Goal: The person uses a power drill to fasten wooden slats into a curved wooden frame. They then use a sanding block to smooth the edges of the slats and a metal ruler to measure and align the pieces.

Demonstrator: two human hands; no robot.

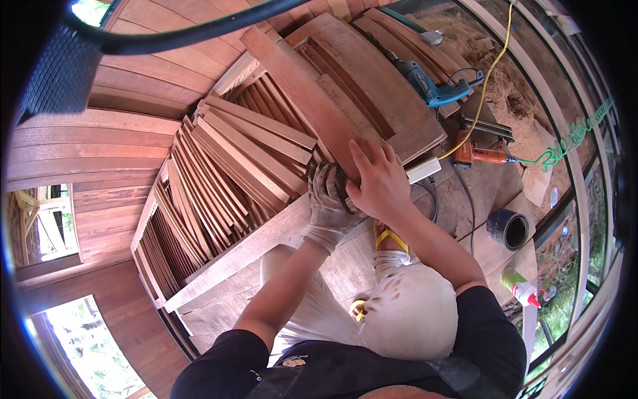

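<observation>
Closest, a dark cord (pixel 193 40) is seen arching overhead. One long, flat, reddish-brown board (pixel 296 93) is set between slats (pixel 212 173) and a grooved panel (pixel 389 86); its near end is touched by the gloved left hand (pixel 329 199) and bare right hand (pixel 379 179), but how tightly either is closed cannot be told. Plank walls (pixel 100 153) are pierced by windows (pixel 100 352). The slats are held in a frame (pixel 232 256); the can's (pixel 497 226) contents are hidden.
</observation>
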